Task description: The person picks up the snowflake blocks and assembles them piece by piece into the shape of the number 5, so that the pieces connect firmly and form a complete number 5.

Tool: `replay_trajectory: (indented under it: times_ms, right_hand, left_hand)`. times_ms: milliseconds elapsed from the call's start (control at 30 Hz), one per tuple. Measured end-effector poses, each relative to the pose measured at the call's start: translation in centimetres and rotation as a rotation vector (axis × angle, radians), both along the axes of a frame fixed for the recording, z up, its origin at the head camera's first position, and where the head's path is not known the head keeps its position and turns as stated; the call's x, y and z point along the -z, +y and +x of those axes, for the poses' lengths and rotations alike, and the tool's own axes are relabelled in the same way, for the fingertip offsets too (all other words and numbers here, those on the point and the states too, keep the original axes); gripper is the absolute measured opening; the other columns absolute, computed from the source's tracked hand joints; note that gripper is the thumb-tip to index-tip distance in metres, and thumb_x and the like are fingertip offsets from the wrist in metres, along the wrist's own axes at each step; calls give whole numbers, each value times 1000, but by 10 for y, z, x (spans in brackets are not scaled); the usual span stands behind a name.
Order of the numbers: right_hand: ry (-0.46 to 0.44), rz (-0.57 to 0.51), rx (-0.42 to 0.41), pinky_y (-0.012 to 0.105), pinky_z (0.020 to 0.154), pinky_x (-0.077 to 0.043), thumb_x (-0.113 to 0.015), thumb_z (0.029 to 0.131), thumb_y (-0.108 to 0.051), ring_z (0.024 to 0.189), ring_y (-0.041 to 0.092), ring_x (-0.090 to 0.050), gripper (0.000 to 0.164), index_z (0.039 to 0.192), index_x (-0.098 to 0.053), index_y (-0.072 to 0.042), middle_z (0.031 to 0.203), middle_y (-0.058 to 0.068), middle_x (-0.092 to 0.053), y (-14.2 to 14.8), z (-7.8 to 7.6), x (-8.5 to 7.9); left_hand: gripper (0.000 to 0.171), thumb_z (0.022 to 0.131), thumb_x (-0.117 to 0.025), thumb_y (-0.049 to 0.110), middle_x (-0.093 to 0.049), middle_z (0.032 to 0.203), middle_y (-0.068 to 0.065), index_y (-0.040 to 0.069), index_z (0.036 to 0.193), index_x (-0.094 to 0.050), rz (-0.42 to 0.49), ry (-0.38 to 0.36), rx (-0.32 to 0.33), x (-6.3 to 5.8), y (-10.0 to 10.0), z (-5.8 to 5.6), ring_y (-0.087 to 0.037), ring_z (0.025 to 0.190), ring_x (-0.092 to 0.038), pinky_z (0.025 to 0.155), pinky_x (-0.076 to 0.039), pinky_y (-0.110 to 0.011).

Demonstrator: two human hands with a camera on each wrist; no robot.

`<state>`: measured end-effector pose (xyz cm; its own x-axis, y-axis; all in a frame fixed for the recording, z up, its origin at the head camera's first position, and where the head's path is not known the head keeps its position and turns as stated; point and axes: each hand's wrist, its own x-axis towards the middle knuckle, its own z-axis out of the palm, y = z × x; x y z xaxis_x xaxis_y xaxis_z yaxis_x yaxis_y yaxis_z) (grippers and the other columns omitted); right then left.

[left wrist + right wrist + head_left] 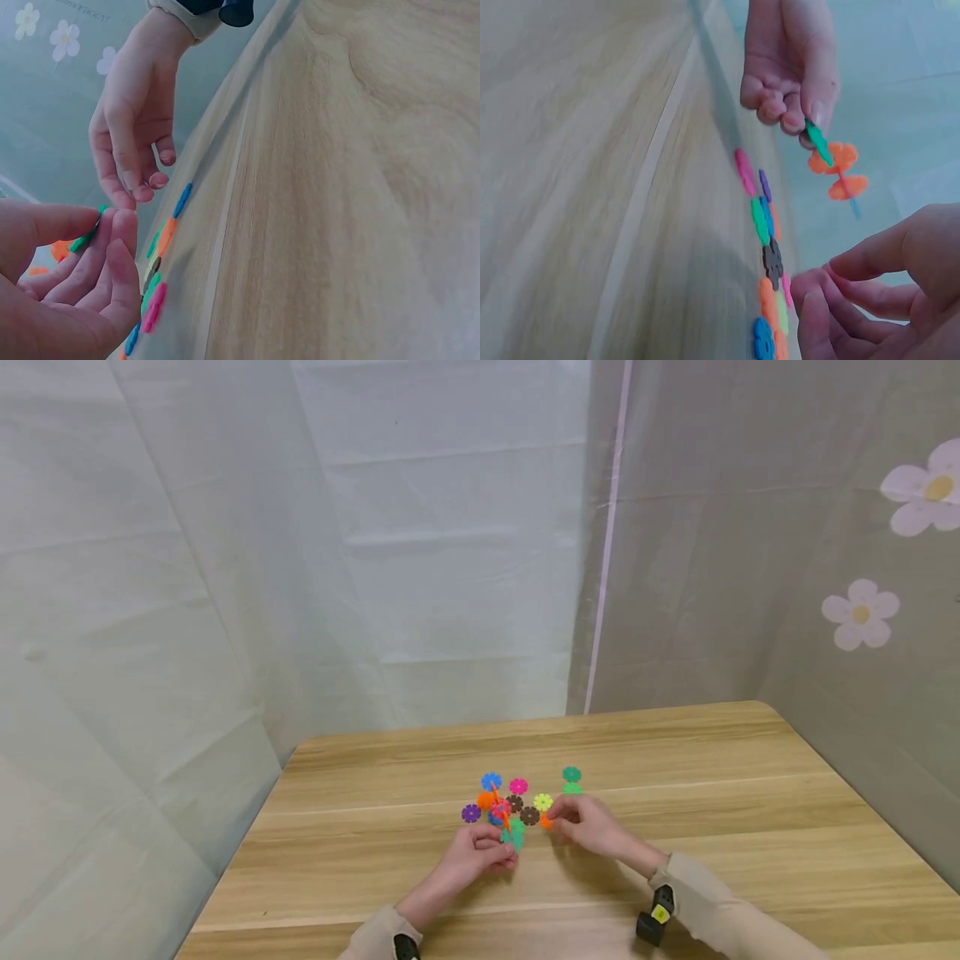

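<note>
My left hand (474,852) pinches a green notched flower disc (819,142) between thumb and fingertips. Joined to that disc are two orange discs (838,157) with thin red and blue ones, lifted above the tabletop in the right wrist view. My right hand (592,827) hovers close over the loose discs, fingers loosely bent, and nothing shows between its fingertips. By those fingertips in the head view lies an orange disc (546,821), partly covered by the hand. A brown disc (529,816) and a yellow disc (543,802) lie just beside it.
Several more loose discs lie on the wooden table (375,852): a purple disc (471,813) at the left, a pink disc (518,786) behind, and a dark green disc (572,773) at the back right. Pale curtains (450,568) hang behind the table's far edge.
</note>
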<state>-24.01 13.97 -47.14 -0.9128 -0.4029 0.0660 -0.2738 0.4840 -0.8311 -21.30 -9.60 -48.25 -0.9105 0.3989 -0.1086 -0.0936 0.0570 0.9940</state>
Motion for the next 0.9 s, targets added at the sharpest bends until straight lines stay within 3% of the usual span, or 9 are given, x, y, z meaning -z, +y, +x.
replay_trajectory:
  times_ms: [200,467,633,900]
  right_hand:
    - [70,82,43,18,65,-49,-62,84,6,77,13,-59,13,96,-65,2,90,10,-67,1,-1,0]
    - [134,200,80,22,64,-49,-67,78,6,75,14,-60,18,95,-65,0,85,9,-68,-3,-7,4]
    - [125,258,135,25,63,-49,-69,77,5,74,14,-59,19,95,-67,0,83,8,-68,-6,-10,6]
    - [118,280,122,21,57,-45,-75,78,-5,68,10,-55,20,96,-65,-3,76,2,-64,-11,-14,13]
  left_hand:
    - [22,89,-63,-3,-69,95,-32,-19,102,-57,14,-3,-3,1,-2,0,-12,76,-70,80,-58,-37]
    - [18,89,-62,-1,-71,93,-27,-13,100,-57,0,-2,40,2,-4,1,-13,75,-72,72,-59,-28]
    - [19,88,-63,0,-72,91,-22,-11,103,-59,12,-48,-2,2,-5,2,-12,73,-71,72,-58,-27]
    - [21,88,-64,3,-74,87,-14,-9,104,-60,19,-87,-58,3,-7,4,-10,71,-69,67,-55,-21]
